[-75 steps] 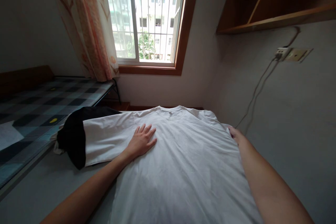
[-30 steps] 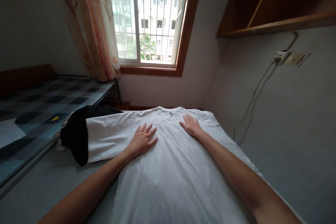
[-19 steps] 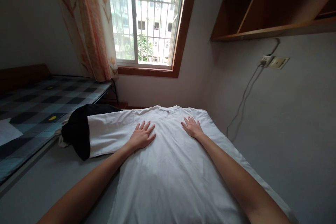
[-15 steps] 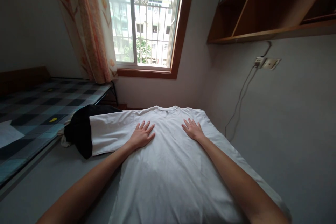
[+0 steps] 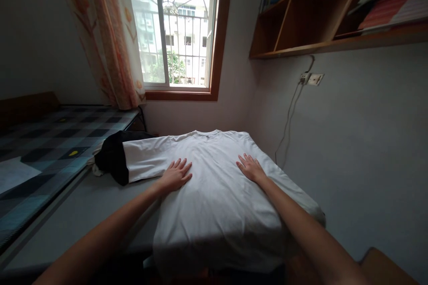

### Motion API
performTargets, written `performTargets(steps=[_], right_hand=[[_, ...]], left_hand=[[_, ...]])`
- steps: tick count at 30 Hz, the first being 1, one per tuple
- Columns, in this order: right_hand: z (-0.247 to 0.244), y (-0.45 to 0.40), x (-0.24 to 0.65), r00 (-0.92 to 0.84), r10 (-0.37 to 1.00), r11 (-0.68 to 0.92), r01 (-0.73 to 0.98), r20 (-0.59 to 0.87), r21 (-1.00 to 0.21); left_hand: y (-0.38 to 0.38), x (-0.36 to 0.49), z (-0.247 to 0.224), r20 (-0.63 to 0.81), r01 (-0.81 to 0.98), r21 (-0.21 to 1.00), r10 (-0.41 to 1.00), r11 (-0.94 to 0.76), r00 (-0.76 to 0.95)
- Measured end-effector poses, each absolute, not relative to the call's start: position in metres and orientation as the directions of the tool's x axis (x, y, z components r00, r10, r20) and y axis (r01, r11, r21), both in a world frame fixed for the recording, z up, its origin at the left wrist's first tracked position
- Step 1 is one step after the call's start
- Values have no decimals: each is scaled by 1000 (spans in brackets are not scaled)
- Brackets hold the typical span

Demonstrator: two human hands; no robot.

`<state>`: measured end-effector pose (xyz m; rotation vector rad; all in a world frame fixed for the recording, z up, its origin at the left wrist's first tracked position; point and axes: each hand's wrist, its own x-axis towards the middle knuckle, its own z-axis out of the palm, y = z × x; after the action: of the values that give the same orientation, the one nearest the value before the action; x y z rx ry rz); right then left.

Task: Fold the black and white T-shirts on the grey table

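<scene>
A white T-shirt [image 5: 210, 196] lies spread out over a grey table [image 5: 100, 207], its neckline at the far end and its hem hanging over the near edge. My left hand [image 5: 175, 175] rests flat on the shirt's left side, near the sleeve, with the fingers spread. On the right side of the chest my right hand [image 5: 251, 168] also lies flat, fingers apart. Neither hand grips the cloth. Soft wrinkles run along the shirt's body. The left sleeve stretches out to a bundle of black cloth [image 5: 113, 158].
To the left stands a bed with a checked cover [image 5: 67, 131] and a white sheet of paper [image 5: 18, 173]. A curtain [image 5: 110, 40] hangs by the window [image 5: 182, 31]. Wooden shelves [image 5: 307, 18] jut from the right wall above a socket [image 5: 314, 79] with a cord.
My hands have slid a little toward me and farther apart over the shirt. The view has shifted, so the near hem and more of the shelves now show.
</scene>
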<state>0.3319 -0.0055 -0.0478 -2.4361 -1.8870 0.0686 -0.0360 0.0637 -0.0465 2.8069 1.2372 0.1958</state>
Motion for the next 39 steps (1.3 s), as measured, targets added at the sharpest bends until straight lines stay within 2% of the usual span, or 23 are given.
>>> performTargets(steps=[7, 12, 14, 17, 20, 22, 24, 26, 28, 30, 33, 35, 39], right_hand=[[-50, -69, 342, 227, 974, -224, 971, 25, -77], [-52, -119, 356, 217, 971, -201, 968, 102, -149], [-54, -139, 362, 193, 965, -158, 968, 178, -194], [-55, -169, 368, 186, 908, -110, 970, 376, -216], [-56, -198, 376, 311, 764, -207, 948, 566, -241], [-58, -214, 385, 479, 631, -319, 877, 610, -358], [-60, -228, 396, 690, 506, -390, 718, 518, -576], [-64, -242, 405, 840, 475, -382, 466, 263, -799], [-70, -254, 409, 832, 554, -352, 194, -37, -916], [-77, -263, 408, 744, 639, -324, 31, -195, -946], [-90, -272, 407, 701, 677, -274, -43, -224, -961], [-97, -275, 407, 688, 689, -252, -67, -228, -965], [-96, -281, 409, 673, 711, -244, -34, -202, -969]], left_hand=[[2, -84, -51, 150, 665, 130, 678, -735, 720], [-40, -114, -55, 178, 625, 158, 645, -765, 743], [-54, -123, -52, 221, 616, 187, 643, -766, 733], [-78, -137, -45, 360, 631, 215, 662, -745, 658], [-104, -154, -39, 450, 603, 182, 611, -777, 651], [-122, -166, -42, 415, 537, 187, 561, -823, 716], [-136, -174, -52, 329, 498, 255, 559, -829, 761], [-145, -178, -69, 212, 528, 370, 624, -764, 752], [-146, -177, -88, 90, 576, 508, 704, -641, 704], [-141, -171, -105, 8, 595, 631, 771, -498, 637], [-130, -155, -116, -71, 546, 774, 813, -320, 578], [-125, -144, -114, -105, 453, 862, 795, -226, 597], [-129, -127, -109, -80, 240, 966, 773, -95, 630]])
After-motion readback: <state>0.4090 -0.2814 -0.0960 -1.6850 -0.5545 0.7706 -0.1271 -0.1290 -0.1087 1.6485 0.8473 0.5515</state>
